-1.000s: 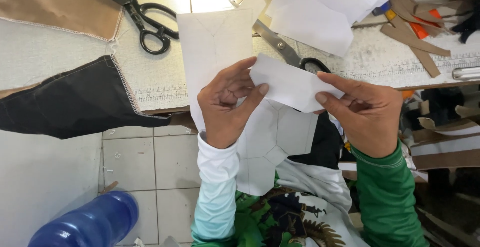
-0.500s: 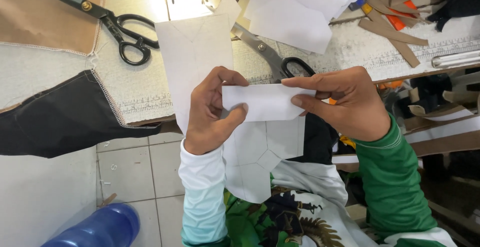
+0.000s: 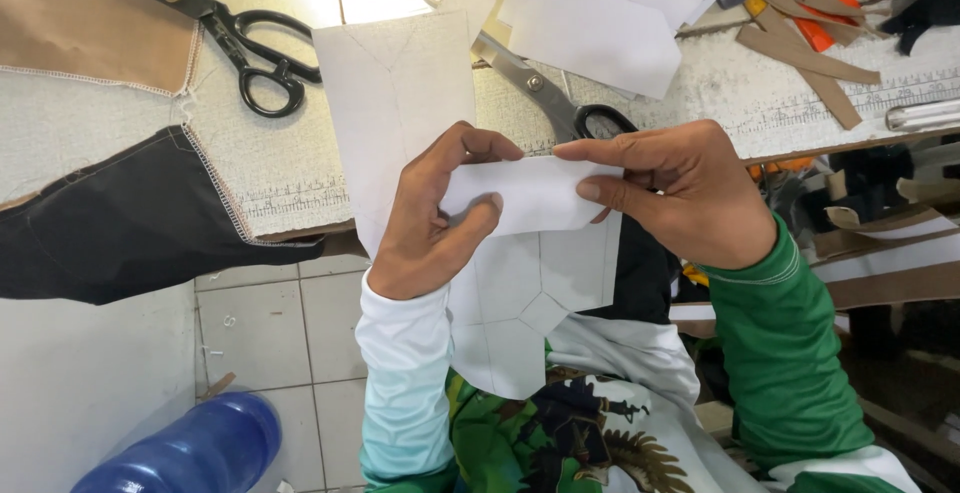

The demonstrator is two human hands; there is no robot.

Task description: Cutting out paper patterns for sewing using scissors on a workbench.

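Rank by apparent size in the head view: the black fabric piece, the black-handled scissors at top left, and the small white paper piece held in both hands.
1. black fabric piece, largest by far.
2. and 3. black-handled scissors and small white paper piece look alike; the paper is nearer the camera, so no ranking.

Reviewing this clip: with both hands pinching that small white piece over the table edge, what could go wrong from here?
The small white piece is pinched only at its ends by the left hand and right hand; it could crease. The larger white pattern sheet overhangs the table edge and might slide off. Open scissors lie close behind the fingers.
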